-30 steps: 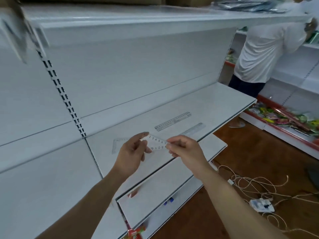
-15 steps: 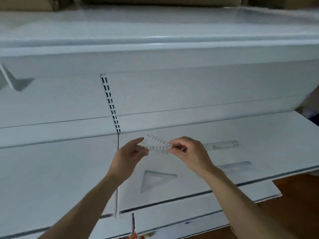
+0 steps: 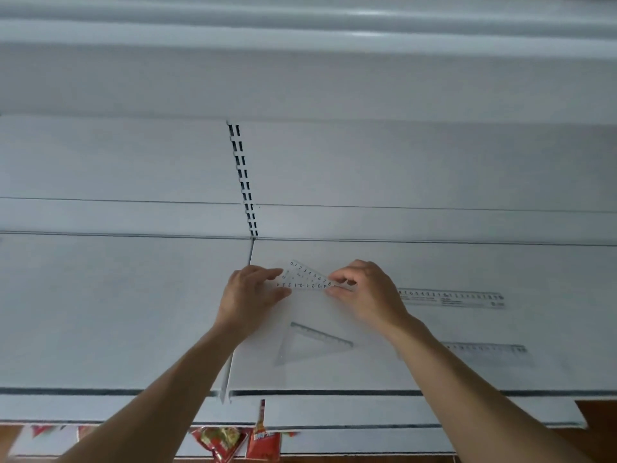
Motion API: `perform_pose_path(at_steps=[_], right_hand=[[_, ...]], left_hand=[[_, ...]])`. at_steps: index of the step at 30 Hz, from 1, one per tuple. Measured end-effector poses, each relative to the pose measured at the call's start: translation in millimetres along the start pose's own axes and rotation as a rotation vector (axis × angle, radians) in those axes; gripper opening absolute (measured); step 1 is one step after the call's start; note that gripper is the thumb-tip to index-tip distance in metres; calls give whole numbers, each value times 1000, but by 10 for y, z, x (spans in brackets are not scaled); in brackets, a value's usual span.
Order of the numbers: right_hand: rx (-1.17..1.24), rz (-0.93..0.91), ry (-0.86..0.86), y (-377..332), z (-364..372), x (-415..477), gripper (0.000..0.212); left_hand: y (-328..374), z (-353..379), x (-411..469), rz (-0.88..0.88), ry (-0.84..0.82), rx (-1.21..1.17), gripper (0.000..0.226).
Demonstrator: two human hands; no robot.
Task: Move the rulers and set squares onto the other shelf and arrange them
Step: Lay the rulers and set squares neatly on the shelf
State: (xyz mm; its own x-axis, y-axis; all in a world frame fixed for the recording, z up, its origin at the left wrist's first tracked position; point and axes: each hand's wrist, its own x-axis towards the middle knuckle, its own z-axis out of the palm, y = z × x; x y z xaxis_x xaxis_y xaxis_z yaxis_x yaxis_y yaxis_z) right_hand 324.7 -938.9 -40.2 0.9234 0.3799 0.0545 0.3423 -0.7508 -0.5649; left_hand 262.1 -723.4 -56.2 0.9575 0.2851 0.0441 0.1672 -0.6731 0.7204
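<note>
I hold a small clear set square (image 3: 306, 279) with printed numbers between both hands, just above the white shelf (image 3: 434, 262). My left hand (image 3: 248, 297) pinches its left end with thumb and fingers. My right hand (image 3: 367, 292) pinches its right tip. On the right shelf panel lie a second clear set square (image 3: 310, 344) below my hands, a clear ruler (image 3: 452, 298) to the right, and another clear ruler (image 3: 490, 349) nearer the front edge, partly hidden by my right forearm.
A slotted upright (image 3: 245, 182) divides the back wall; the seam below it splits the shelf into a left panel (image 3: 100, 312) and the right one. An upper shelf (image 3: 300, 35) overhangs. Red snack packets (image 3: 233, 442) sit on a lower level.
My view has swung left and closer to the shelf, and the person at the right is out of frame. Both hands keep hold of the set square, lowered towards the shelf near the seam.
</note>
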Motion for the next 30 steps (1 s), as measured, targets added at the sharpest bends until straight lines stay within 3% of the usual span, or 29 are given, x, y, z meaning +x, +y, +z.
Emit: perform_pose_path(at_steps=[30], right_hand=[[-5,-19,-143,20,-34,15,15]], left_hand=[[-142,63,-9,109,9,94,40]])
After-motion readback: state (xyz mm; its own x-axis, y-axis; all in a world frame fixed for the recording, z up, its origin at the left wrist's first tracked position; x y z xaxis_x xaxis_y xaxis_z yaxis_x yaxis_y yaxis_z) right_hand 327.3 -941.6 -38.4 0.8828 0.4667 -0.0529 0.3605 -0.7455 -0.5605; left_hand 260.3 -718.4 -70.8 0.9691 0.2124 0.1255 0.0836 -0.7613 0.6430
